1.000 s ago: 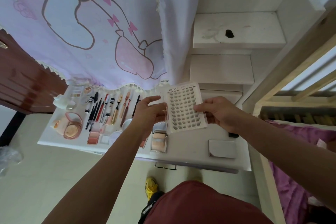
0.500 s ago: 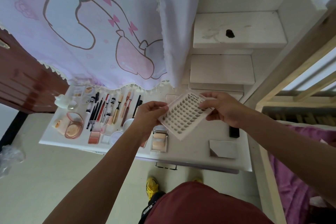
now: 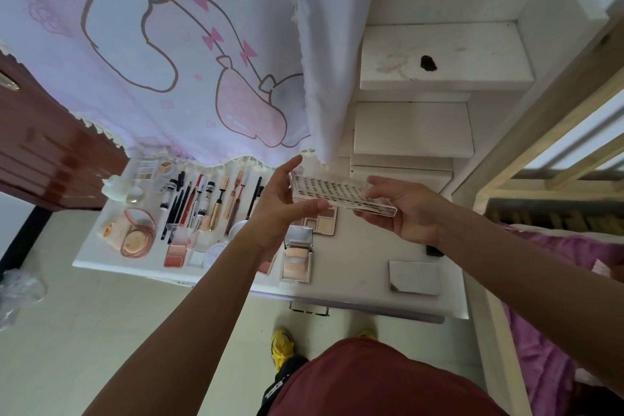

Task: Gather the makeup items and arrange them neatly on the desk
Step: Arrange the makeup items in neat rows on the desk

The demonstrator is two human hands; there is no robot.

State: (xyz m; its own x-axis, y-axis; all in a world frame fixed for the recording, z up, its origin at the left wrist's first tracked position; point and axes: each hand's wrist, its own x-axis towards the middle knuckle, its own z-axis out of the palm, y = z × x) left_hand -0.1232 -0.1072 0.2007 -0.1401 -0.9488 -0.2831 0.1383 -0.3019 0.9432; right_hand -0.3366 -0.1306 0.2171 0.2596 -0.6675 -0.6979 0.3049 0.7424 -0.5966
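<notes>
Tipping from upright to nearly flat, the lash tray (image 3: 329,191) hovers over the bench (image 3: 358,270), gripped by the right hand (image 3: 407,213). The left hand (image 3: 282,203) has released, fingers straight beside it. Placement beside the palettes (image 3: 297,258) looks imminent.

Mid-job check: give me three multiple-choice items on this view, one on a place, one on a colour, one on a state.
1. Where does the closed silver case lie?
A. on the floor
B. on the desk, near its right front corner
C. among the pencils

2. What colour is the shoe?
A. yellow
B. blue
C. white

3. How is the lash tray placed?
A. lying flat on the desk
B. held by the right hand above the desk
C. tucked under the curtain

Answers: B, it sits alone at the desk's right front. A, yellow shows below the desk edge. B, the right hand's fingers curl round its end, and the left hand is spread open beside it.
</notes>
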